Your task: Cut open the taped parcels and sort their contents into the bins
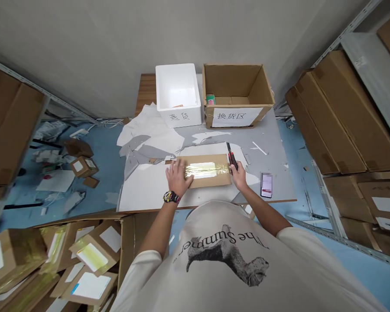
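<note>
A flat cardboard box (211, 181) lies on the table, with a white label and shiny yellowish tape across its top. My left hand (178, 177) grips the box's left end, thumb on the top face and fingers over the end; the fingertips are slightly blurred. On my left wrist is a multicoloured watch (171, 197). My right hand (238, 175) is closed around a black and red utility knife (232, 159) at the box's right end. The knife points away from me, beside the box's edge. Part of its handle is hidden by my fingers.
Behind stand a white foam box (178, 113) and an open cardboard carton (235, 118) with handwritten labels. A phone (266, 185) lies right on the table (273, 147), whose covering is torn. Taped parcels (92, 255) fill a large carton at lower left. Shelves with boxes flank both sides.
</note>
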`<move>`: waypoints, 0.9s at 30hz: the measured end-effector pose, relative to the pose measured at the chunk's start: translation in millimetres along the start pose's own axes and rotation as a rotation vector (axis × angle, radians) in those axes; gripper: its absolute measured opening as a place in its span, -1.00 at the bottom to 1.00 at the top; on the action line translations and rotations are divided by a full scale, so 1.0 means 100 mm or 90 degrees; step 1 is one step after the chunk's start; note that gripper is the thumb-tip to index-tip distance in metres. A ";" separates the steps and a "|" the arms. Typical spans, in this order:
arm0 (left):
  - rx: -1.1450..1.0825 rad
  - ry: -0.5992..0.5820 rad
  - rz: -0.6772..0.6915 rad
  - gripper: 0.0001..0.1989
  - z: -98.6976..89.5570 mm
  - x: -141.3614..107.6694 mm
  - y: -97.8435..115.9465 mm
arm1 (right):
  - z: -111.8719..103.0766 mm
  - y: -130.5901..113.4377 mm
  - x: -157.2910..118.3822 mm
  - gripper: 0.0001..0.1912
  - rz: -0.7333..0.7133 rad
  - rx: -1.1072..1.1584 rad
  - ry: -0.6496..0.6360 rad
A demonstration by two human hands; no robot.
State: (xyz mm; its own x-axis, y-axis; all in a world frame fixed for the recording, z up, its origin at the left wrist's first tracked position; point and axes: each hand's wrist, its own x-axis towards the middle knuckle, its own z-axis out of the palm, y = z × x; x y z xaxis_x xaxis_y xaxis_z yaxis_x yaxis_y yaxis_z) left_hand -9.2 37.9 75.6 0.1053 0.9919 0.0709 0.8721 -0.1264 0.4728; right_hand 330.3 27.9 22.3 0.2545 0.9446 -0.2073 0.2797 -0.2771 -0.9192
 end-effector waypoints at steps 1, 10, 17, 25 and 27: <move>0.026 -0.036 0.042 -0.10 0.02 0.07 0.13 | -0.01 0.01 -0.01 -0.29 0.020 0.032 0.011; 0.103 -0.168 0.096 -0.16 0.44 0.51 0.83 | -0.53 -0.06 -0.26 -0.24 -0.033 -0.046 0.019; 0.166 -0.188 0.122 -0.18 0.38 0.57 0.82 | -0.99 -0.05 -0.49 -0.36 -0.101 -0.187 -0.044; 0.179 -0.180 0.111 -0.24 0.45 0.54 0.82 | -1.20 0.01 -0.71 -0.47 -0.297 -0.442 -0.158; 0.160 -0.174 0.105 -0.26 0.46 0.54 0.81 | -1.15 0.00 -0.70 -0.47 -0.311 -0.511 -0.158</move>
State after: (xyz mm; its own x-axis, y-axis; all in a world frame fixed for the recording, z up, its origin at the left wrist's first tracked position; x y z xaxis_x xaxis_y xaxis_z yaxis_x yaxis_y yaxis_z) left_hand 89.6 81.4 77.2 0.3473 0.9294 -0.1246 0.9191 -0.3109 0.2421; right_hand 419.0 -58.0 75.5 -0.2339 0.9722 -0.0122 0.8746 0.2049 -0.4394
